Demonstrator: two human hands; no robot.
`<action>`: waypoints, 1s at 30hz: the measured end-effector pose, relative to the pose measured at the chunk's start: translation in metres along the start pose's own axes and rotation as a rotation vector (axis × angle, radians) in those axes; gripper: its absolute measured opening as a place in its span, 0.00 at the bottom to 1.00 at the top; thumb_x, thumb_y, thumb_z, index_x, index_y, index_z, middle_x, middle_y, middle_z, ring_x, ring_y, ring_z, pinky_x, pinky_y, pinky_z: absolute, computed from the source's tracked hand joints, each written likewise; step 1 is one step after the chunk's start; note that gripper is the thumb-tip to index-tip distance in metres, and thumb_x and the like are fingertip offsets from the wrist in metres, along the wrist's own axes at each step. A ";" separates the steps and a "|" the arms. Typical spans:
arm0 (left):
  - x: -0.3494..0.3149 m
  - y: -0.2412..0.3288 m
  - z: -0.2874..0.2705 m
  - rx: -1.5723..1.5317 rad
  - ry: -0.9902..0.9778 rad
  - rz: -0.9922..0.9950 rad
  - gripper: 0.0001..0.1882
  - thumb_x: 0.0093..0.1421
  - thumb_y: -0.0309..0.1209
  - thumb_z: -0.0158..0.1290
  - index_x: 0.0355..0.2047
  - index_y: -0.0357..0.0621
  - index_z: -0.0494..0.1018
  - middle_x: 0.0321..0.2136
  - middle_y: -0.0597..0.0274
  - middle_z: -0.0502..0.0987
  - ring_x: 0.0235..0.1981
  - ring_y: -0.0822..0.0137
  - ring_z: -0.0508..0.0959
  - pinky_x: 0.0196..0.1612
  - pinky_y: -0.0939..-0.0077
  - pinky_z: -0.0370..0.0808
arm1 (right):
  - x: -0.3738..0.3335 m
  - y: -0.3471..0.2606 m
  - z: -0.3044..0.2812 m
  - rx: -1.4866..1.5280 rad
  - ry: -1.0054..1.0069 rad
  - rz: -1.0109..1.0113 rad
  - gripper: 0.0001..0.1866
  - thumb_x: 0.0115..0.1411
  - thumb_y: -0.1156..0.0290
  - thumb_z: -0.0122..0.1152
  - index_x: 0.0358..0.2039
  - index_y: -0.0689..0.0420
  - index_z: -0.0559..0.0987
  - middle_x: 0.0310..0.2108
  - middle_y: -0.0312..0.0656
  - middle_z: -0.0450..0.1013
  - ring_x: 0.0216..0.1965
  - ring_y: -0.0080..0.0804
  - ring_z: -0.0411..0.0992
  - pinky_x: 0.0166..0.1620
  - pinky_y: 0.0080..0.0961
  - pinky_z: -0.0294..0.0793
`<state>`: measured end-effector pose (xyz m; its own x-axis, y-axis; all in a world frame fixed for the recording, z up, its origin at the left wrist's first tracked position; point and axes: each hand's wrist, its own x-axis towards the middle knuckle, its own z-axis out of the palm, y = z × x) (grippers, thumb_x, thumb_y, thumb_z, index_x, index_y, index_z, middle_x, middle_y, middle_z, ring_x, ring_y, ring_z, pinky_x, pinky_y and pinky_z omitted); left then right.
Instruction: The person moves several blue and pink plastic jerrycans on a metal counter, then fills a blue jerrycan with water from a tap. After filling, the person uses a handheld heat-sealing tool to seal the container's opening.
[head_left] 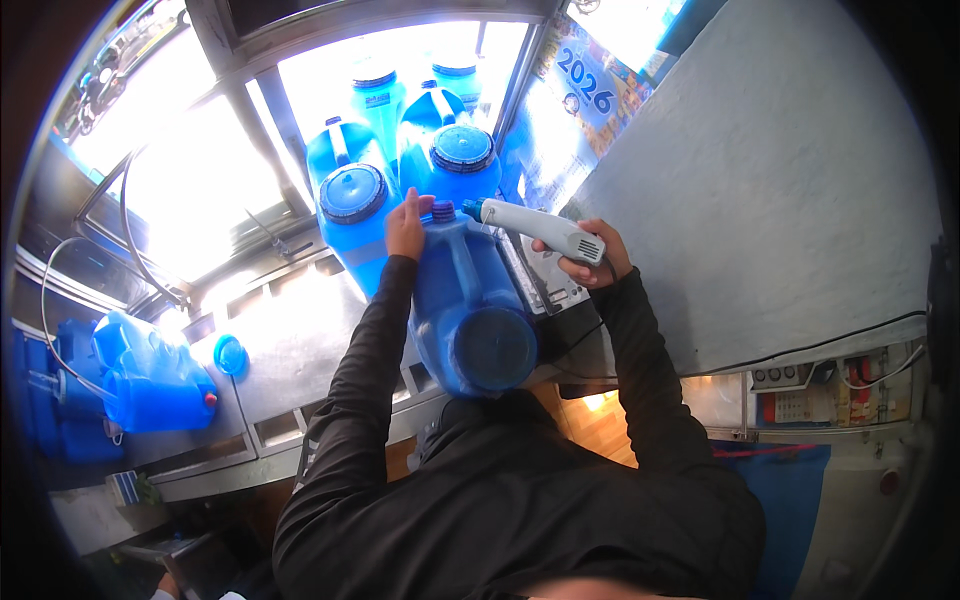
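Observation:
A blue water jug [440, 300] with a moulded handle stands right in front of me. Its wide round lid [494, 348] is on the side nearest me, and a small purple cap [443, 211] tops its far spout. Beside that cap, on its left, is my left hand [406, 228], fingers apart and gripping nothing. My right hand [598, 256] is wrapped round a white heat gun [535, 226], whose teal nozzle points left at the cap, a short gap away. Behind the jug are several more blue jugs, among them two with round lids [353, 193] [463, 149].
More blue jugs [150, 375] and a loose blue lid [230, 354] sit on the metal counter [290, 345] at left. A grey wall [780, 200] rises on the right, with a black cable [800, 347] along it. Another person's hand [168, 583] shows at lower left.

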<state>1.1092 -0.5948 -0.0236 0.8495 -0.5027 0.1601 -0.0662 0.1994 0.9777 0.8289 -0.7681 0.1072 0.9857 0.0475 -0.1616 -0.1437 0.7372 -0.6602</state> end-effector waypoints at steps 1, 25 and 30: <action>-0.003 0.001 -0.001 0.037 0.037 0.003 0.24 0.72 0.43 0.45 0.39 0.32 0.81 0.35 0.50 0.84 0.40 0.64 0.84 0.47 0.73 0.76 | 0.000 0.000 0.000 0.005 -0.015 -0.003 0.36 0.65 0.54 0.47 0.60 0.75 0.57 0.51 0.60 0.66 0.18 0.27 0.70 0.15 0.17 0.74; 0.003 0.001 0.001 0.274 -0.131 0.120 0.29 0.72 0.53 0.41 0.48 0.39 0.79 0.41 0.50 0.83 0.43 0.62 0.83 0.50 0.71 0.75 | 0.021 -0.026 -0.009 -0.010 -0.025 0.096 0.36 0.69 0.51 0.40 0.64 0.70 0.55 0.50 0.58 0.68 0.16 0.31 0.70 0.15 0.22 0.69; -0.006 0.010 0.000 0.313 -0.080 0.093 0.29 0.72 0.53 0.41 0.42 0.40 0.82 0.35 0.49 0.84 0.40 0.59 0.84 0.46 0.70 0.76 | 0.028 -0.038 -0.002 -0.028 0.010 0.122 0.34 0.70 0.52 0.38 0.64 0.70 0.55 0.47 0.58 0.69 0.15 0.31 0.69 0.15 0.21 0.70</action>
<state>1.1032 -0.5902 -0.0152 0.7892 -0.5616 0.2486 -0.3097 -0.0143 0.9507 0.8620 -0.7958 0.1261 0.9597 0.1289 -0.2497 -0.2655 0.7070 -0.6555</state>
